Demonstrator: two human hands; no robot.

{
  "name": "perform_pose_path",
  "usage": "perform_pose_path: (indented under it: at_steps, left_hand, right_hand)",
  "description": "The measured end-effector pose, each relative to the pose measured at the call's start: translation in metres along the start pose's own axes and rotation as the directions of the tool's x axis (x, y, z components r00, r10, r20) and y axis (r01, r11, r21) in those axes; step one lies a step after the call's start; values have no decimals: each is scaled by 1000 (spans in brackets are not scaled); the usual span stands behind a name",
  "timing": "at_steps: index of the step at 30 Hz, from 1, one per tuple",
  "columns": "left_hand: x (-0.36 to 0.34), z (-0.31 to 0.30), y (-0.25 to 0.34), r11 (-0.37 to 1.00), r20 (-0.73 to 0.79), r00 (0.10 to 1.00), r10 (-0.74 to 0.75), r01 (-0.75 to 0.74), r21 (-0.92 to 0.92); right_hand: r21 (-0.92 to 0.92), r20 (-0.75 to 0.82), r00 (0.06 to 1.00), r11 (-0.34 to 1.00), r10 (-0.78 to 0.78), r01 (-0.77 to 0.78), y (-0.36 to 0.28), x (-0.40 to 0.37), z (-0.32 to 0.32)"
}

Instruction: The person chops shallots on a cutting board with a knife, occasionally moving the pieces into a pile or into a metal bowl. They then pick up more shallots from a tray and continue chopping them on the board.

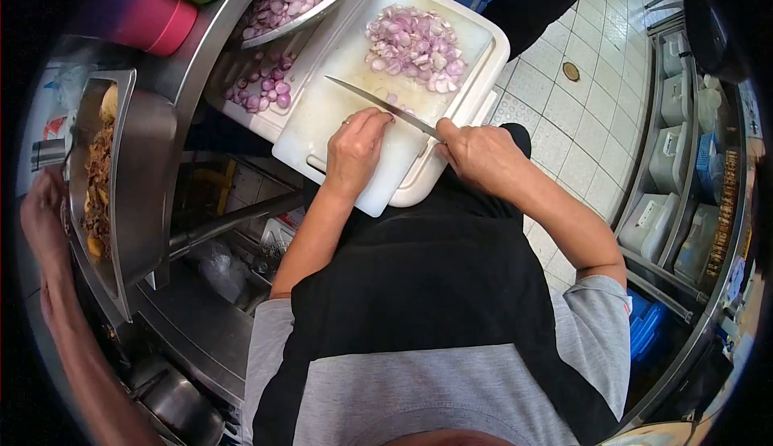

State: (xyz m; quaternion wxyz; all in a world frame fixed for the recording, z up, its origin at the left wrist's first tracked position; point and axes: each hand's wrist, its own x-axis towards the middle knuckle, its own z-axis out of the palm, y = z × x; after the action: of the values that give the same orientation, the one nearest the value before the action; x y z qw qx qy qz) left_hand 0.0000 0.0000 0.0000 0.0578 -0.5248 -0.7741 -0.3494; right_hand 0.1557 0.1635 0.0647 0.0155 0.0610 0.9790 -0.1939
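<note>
My right hand is wrapped around the handle of a kitchen knife, whose long blade points up and left across a white cutting board. My left hand rests on the board just below the blade. Its fingers are bent together around a shallot, which they mostly hide. A few cut shallot slices lie right by the blade near the fingertips. Beyond the knife spreads a pile of sliced shallots. Whole peeled shallots sit left of the board in a beige container.
A metal bowl of sliced shallots stands at the upper left. Another person's arm reaches up beside a deep steel pan of brown food. Shelves with lidded tubs line the right, beyond the tiled floor.
</note>
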Motion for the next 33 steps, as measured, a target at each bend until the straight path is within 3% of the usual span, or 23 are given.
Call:
perform_pose_path:
  at_steps: [8, 14, 21, 27, 33]
  left_hand:
    - [1, 5, 0, 999, -62, 998, 33, -32, 12]
    - [2, 4, 2, 999, -74, 996, 45, -43, 31]
    - [1, 4, 1, 998, -80, 996, 45, -40, 55]
    - [0, 2, 2, 999, -66, 997, 32, -30, 39]
    - [1, 3, 1, 997, -74, 996, 44, -39, 62]
  right_hand:
    - [27, 105, 994, 999, 35, -38, 1, -9, -9]
    - [75, 28, 1000, 997, 1, -3, 8, 20, 28]
    - [20, 62, 998, 1000, -16, 15, 0, -6, -7]
    - [58, -22, 999, 997, -46, 47, 10, 15, 32]
    - [48, 55, 998, 998, -35, 32, 2, 9, 0]
